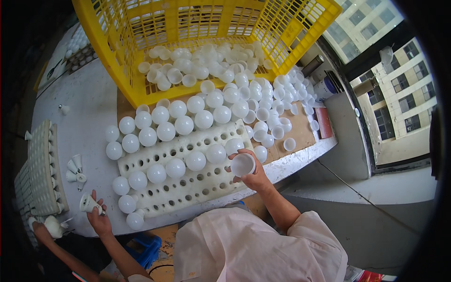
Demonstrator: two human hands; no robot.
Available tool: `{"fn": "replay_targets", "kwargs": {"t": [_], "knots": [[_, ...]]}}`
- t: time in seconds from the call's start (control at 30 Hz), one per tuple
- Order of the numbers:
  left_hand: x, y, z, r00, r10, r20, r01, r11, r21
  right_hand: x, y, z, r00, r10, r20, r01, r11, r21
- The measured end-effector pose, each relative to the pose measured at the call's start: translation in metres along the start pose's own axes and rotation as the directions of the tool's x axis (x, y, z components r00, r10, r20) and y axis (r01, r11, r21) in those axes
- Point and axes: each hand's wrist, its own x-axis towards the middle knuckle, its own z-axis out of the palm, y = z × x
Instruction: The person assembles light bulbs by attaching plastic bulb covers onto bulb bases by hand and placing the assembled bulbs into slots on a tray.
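Observation:
My right hand (pixel 256 178) grips a white, hollow bulb cover (pixel 243 165), its open mouth facing up toward me. Over at the left, my left hand (pixel 99 217) has its fingers around a white, cone-shaped bulb base (pixel 88 203). Between the hands lies a white foam tray (pixel 188 190) with rows of holes. Glossy round bulbs (pixel 195 160) stand in several of its rows, and other holes show bare. More bulb bases (pixel 75 167) lie in a small group on the table above my left hand.
A yellow plastic crate (pixel 136 89), open toward me, contains many loose covers (pixel 202 63); more spill onto cardboard (pixel 300 136) at right. Another foam tray (pixel 44 164) stands at far left. Below it is another person's hand (pixel 43 233). A window wall (pixel 338 122) borders the right side.

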Motion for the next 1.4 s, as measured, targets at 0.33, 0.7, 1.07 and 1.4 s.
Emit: {"fn": "replay_targets", "kwargs": {"t": [0.33, 0.7, 1.07, 1.4], "knots": [[-0.141, -0.045, 0.234, 0.567, -0.475, 0.673, 0.15, 0.863, 0.483, 0.012, -0.005, 0.013, 0.851, 0.102, 0.515, 0.194, 0.851, -0.488], [-0.149, -0.049, 0.258, 0.439, -0.584, 0.683, 0.072, 0.78, 0.621, 0.006, -0.009, -0.007, 0.774, 0.131, 0.62, 0.294, 0.792, -0.535], [-0.147, -0.044, 0.258, 0.43, -0.711, 0.556, 0.04, 0.631, 0.775, 0.0, -0.016, 0.01, 0.718, 0.251, 0.649, 0.367, 0.656, -0.659], [-0.145, -0.047, 0.255, 0.443, -0.681, 0.584, -0.067, 0.624, 0.779, -0.006, -0.013, 0.02, 0.679, 0.331, 0.655, 0.424, 0.551, -0.719]]}}
